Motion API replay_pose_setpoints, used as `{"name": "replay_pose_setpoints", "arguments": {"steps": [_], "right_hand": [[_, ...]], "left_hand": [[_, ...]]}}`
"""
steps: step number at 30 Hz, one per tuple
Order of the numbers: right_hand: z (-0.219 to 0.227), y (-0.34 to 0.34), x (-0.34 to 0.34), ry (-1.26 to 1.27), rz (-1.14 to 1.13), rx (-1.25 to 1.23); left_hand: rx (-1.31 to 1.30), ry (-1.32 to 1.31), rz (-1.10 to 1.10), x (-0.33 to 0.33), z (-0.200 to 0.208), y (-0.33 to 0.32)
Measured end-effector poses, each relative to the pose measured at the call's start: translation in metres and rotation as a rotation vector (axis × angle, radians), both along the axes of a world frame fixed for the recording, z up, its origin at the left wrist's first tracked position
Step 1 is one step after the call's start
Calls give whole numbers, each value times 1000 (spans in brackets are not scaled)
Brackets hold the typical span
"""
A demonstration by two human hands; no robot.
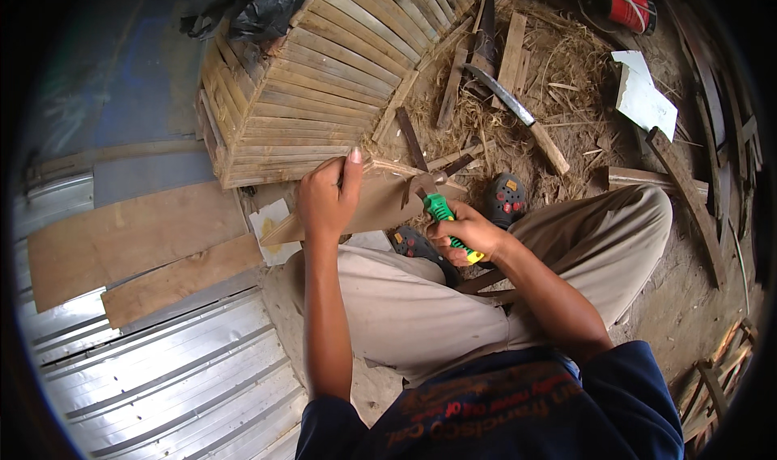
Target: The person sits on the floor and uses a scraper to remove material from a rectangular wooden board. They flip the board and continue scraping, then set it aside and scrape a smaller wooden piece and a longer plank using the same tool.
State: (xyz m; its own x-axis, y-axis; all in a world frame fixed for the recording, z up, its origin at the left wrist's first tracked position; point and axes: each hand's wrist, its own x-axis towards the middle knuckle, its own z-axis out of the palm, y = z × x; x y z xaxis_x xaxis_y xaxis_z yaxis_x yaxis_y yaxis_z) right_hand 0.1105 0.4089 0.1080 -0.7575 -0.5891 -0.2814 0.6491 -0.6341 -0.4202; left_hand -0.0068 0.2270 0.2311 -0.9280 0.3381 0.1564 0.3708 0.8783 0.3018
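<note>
- Left hand [330, 189]: fingers curled at the upper edge of a thin brown board [396, 209]; fingertips hidden, so cannot tell whether it grips the board.
- Right hand [469, 232]: closed round the green-and-yellow handle of a hammer-like tool [441, 211]; rusty head beside the board, exact shape unclear, contact cannot be told.
- Board position: in front of the lap, below the slatted bench [324, 88]; partly covered by left hand and forearm.
- Black plastic bag [271, 11]: on the bench's far side, cut off at top; contents not discernible.
- Outer scrap wood at right fades into the dark lens rim.
- Count, knives: one, the long knife [506, 100] with wooden handle, on the littered ground.
- Count, red cans: one red can [630, 7], upper right.
- Count, clogs: two dark clogs [507, 199], one partly hidden by the trousers.
</note>
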Motion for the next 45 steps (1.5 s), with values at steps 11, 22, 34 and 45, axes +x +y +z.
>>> {"name": "replay_pose_setpoints", "arguments": {"steps": [11, 22, 34, 45], "right_hand": [[75, -1, 4, -775, -108, -713], [70, -16, 12, -379, -158, -155], [4, -6, -3, 416, -241, 819], [27, -6, 17, -438, -155, -311]], "left_hand": [[33, 39, -21, 31, -1, -1], [-1, 63, -58, 25, -3, -4], [-8, 39, -24, 15, -4, -5], [8, 61, -1, 34, -6, -4]]}}
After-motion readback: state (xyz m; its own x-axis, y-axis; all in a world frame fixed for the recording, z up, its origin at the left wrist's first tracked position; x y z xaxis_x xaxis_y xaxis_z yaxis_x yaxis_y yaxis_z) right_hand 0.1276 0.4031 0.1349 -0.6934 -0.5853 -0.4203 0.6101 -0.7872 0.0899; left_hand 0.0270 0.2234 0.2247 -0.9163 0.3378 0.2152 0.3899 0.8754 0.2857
